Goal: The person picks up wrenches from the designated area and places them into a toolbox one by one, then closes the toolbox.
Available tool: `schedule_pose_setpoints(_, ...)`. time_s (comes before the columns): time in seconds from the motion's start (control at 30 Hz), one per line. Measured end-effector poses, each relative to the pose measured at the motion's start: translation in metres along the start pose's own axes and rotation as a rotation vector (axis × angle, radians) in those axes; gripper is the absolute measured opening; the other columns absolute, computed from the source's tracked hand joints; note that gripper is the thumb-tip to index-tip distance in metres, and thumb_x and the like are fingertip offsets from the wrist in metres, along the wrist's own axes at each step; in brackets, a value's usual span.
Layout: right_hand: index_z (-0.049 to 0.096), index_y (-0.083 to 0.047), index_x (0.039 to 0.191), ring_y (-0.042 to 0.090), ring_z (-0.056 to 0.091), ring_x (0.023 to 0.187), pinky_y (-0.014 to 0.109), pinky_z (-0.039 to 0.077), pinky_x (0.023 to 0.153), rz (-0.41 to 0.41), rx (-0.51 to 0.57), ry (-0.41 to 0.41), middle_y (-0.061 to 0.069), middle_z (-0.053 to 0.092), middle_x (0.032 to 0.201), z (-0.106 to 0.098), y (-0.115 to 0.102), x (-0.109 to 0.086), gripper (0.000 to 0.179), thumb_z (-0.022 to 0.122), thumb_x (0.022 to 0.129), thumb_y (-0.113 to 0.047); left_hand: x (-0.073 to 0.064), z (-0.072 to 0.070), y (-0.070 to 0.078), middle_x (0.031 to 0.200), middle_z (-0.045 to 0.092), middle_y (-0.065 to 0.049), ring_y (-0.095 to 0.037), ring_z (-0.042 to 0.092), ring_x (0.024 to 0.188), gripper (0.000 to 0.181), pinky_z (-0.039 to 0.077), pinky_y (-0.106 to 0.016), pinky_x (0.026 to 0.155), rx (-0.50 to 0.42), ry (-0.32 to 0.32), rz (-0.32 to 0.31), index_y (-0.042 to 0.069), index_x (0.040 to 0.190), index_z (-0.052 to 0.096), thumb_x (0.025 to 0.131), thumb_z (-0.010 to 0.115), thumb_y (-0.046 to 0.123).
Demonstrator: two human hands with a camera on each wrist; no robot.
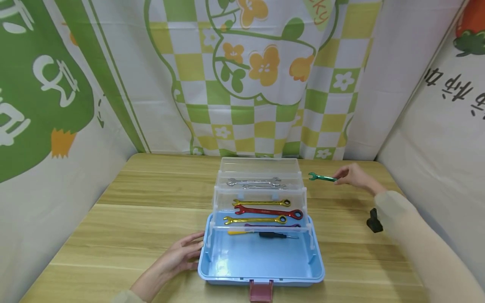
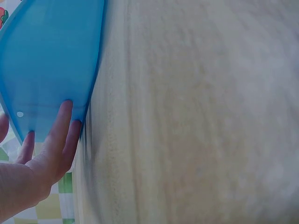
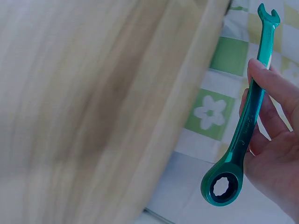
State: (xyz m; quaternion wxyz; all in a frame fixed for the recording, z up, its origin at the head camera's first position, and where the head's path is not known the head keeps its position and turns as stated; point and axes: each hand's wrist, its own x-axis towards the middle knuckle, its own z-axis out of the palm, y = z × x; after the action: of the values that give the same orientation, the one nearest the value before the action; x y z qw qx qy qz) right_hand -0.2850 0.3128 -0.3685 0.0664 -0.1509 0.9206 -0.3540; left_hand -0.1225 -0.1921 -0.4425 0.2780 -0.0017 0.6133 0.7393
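My right hand (image 1: 350, 174) pinches a green combination wrench (image 1: 322, 177) above the back right of the table. In the right wrist view the wrench (image 3: 254, 98) has its open end up and its ratchet ring near the palm. The straight fingers of my left hand (image 1: 182, 254) rest against the left side of a blue toolbox (image 1: 261, 261). The left wrist view shows its fingertips on the box's outer wall (image 2: 51, 60). Clear tiered trays (image 1: 261, 165) stand spread open over the box, with silver wrenches (image 1: 254, 182), a red wrench (image 1: 267, 212), gold wrenches (image 1: 255, 219) and a partly hidden purple one.
Inside the box's base lie a black-handled screwdriver (image 1: 273, 235) and a yellow-handled tool (image 1: 238, 232), partly covered by the tray. A pink latch (image 1: 261, 290) hangs at the front. Close to the right forearm is a small black object (image 1: 374, 221). Printed curtains enclose the wooden table (image 1: 125, 219).
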Motion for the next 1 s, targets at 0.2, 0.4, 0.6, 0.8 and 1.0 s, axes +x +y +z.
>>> schedule_pose_setpoints(0.2, 0.064, 0.008, 0.091, 0.014, 0.056, 0.073, 0.027, 0.048, 0.062, 0.001, -0.05, 0.027, 0.016, 0.064, 0.083, -0.014, -0.019, 0.008, 0.021, 0.068, 0.075, -0.005, 0.001, 0.001, 0.001, 0.119, 0.049, -0.014, -0.022, 0.053, 0.102, 0.068, 0.045, -0.045, 0.085, 0.007, 0.006, -0.003, -0.007, 0.136, 0.014, 0.088, 0.053, 0.021)
schedule_pose_setpoints(0.4, 0.065, 0.007, 0.091, 0.014, 0.057, 0.075, 0.026, 0.048, 0.064, -0.02, -0.06, 0.038, 0.016, 0.065, 0.086, -0.025, -0.04, 0.019, 0.02, 0.068, 0.075, -0.006, 0.001, 0.0, 0.001, 0.119, 0.049, -0.014, -0.021, 0.054, 0.101, 0.068, 0.045, -0.044, 0.085, 0.008, 0.002, 0.001, -0.007, 0.136, 0.014, 0.088, 0.052, 0.021)
schedule_pose_setpoints(0.6, 0.066, 0.005, 0.094, 0.023, 0.058, 0.085, 0.029, 0.049, 0.069, -0.015, -0.063, 0.033, 0.018, 0.064, 0.095, -0.028, -0.062, 0.032, 0.022, 0.067, 0.077, -0.009, 0.0, 0.0, 0.001, 0.118, 0.05, -0.013, -0.021, 0.054, 0.099, 0.067, 0.046, -0.044, 0.084, 0.009, 0.008, -0.001, -0.007, 0.136, 0.014, 0.088, 0.051, 0.02)
schedule_pose_setpoints(0.8, 0.066, 0.004, 0.096, 0.024, 0.059, 0.085, 0.031, 0.048, 0.07, -0.04, -0.064, 0.003, 0.017, 0.064, 0.095, -0.023, -0.082, 0.044, 0.023, 0.066, 0.078, -0.01, 0.001, 0.001, 0.001, 0.115, 0.052, -0.011, -0.021, 0.055, 0.098, 0.067, 0.046, -0.043, 0.084, 0.009, 0.007, -0.001, -0.007, 0.136, 0.014, 0.088, 0.052, 0.02)
schedule_pose_setpoints(1.0, 0.066, 0.004, 0.093, 0.019, 0.058, 0.08, 0.029, 0.048, 0.069, -0.107, -0.051, -0.031, 0.016, 0.065, 0.09, -0.009, -0.101, 0.057, 0.021, 0.067, 0.076, -0.007, 0.0, 0.002, 0.001, 0.115, 0.052, -0.011, -0.02, 0.055, 0.098, 0.066, 0.046, -0.042, 0.084, 0.002, 0.001, -0.004, -0.007, 0.136, 0.014, 0.088, 0.052, 0.019)
